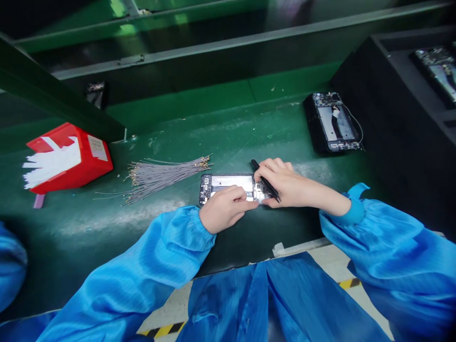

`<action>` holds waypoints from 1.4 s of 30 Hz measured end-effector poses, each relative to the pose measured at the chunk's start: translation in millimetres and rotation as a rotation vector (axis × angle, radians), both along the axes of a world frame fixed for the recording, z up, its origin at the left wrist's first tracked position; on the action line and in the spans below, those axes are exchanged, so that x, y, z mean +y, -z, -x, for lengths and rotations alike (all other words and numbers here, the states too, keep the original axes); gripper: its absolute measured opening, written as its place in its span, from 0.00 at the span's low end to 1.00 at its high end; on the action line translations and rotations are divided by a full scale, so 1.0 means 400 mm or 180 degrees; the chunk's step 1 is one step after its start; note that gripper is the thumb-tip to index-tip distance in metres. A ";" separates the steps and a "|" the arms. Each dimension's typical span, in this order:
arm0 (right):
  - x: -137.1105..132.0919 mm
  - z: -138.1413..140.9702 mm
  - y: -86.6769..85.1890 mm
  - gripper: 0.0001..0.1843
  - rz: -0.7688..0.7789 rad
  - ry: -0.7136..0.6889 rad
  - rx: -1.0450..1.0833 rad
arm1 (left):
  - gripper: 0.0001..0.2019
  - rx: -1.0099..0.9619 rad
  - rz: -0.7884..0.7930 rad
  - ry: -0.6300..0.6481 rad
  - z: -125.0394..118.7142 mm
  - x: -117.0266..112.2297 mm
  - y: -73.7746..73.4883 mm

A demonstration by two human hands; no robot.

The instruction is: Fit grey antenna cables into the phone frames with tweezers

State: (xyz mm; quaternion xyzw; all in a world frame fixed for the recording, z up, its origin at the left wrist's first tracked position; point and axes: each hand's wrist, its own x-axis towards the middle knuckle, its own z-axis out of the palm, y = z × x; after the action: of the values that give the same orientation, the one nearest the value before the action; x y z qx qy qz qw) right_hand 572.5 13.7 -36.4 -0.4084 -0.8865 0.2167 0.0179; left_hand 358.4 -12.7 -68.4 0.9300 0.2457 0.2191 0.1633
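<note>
1. The right hand [285, 184] is closed around black tweezers [271, 188], and its finger and thumb also touch the right end of the open phone [233, 181].
2. The left hand [223, 210] rests over the phone's near edge, with its pointing finger close to the right hand. I cannot tell if its fingers pinch anything small.
3. The phone lies flat on the green table [228, 135], under both hands.
4. A bunch of thin gray wires [167, 175] lies just left of the phone.
5. Farther left is a red box [90, 166] with white strips [53, 164].
6. Another open phone [329, 123] sits at the far right, beside a big black box [384, 114].
</note>
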 end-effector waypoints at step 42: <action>0.018 0.060 -0.004 0.23 -0.0007 0.0111 -0.0508 | 0.10 -0.0222 0.0422 -0.0009 -0.007 0.006 -0.010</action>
State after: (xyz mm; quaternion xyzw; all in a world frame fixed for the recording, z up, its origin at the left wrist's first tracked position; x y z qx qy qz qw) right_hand 548.5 20.7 -35.0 -0.4397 -0.8781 0.1821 -0.0486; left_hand 361.1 -10.4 -64.3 0.9086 0.2552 0.2349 0.2326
